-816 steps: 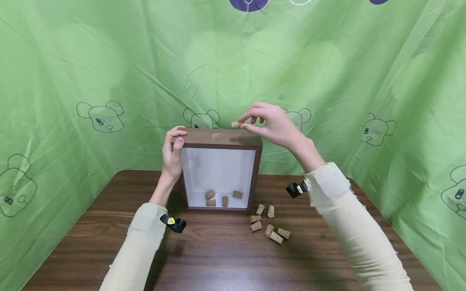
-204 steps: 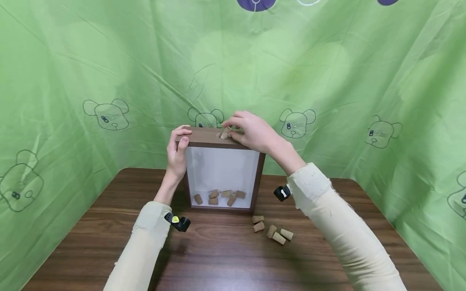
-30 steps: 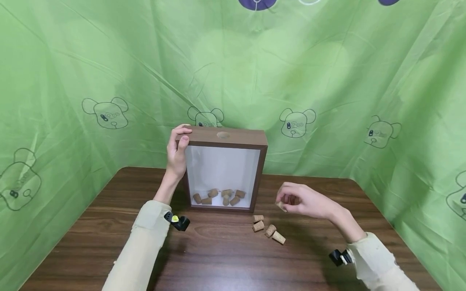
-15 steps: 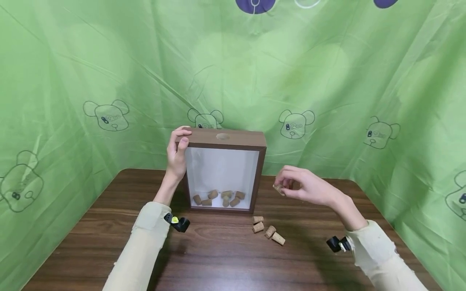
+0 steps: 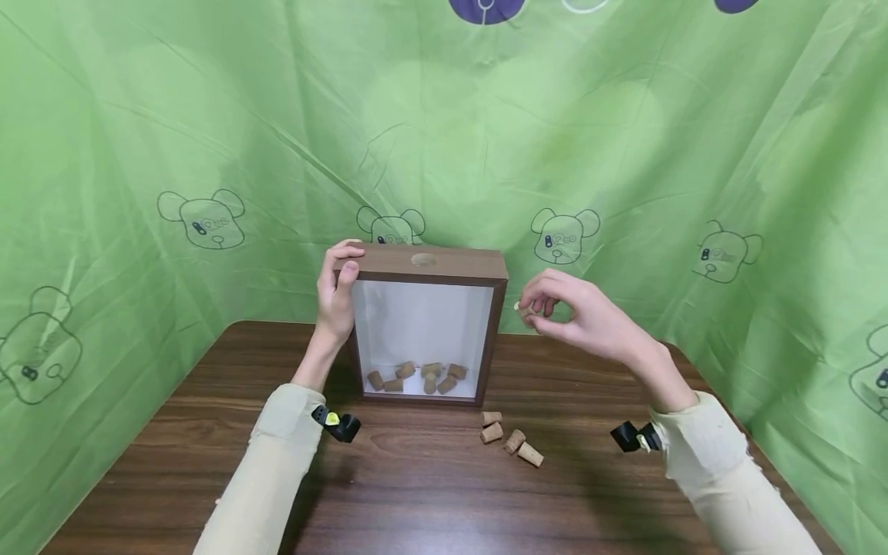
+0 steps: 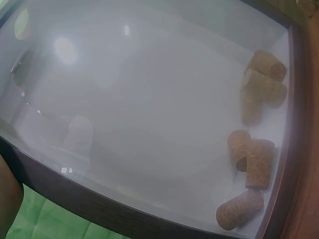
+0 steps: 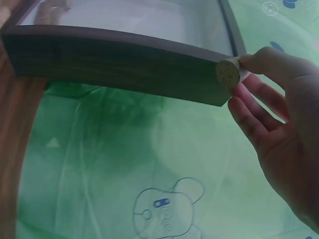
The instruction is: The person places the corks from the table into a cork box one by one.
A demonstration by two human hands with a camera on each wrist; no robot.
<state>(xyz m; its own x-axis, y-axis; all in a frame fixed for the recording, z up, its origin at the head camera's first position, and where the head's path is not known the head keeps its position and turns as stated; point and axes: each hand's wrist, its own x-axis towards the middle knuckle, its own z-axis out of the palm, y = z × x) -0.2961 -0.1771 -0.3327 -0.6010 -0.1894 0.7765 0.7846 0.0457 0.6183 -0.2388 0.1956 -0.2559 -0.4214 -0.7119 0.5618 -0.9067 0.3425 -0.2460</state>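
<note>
A brown wooden shadow box (image 5: 498, 339) stands upright on the table, with a clear front, a white back and an oval hole (image 5: 425, 260) in its top. Several corks (image 6: 259, 164) lie along its bottom, behind the front pane. My left hand (image 5: 337, 297) grips the box's upper left corner, thumb on the front edge and fingers over the top. To the right of the box, my right hand (image 5: 583, 312) is raised in the air. It pinches one cork (image 7: 229, 73) between thumb and fingertips, apart from the box.
Several loose corks (image 5: 530, 454) lie on the dark wooden table (image 5: 416, 493), in front of the box's lower right corner. A green curtain (image 5: 444, 139) printed with bear heads hangs behind and at both sides.
Over the last second my right hand has lifted its cork from near the table up toward the box's top. Compared with earlier, more corks are inside the box and fewer on the table.
</note>
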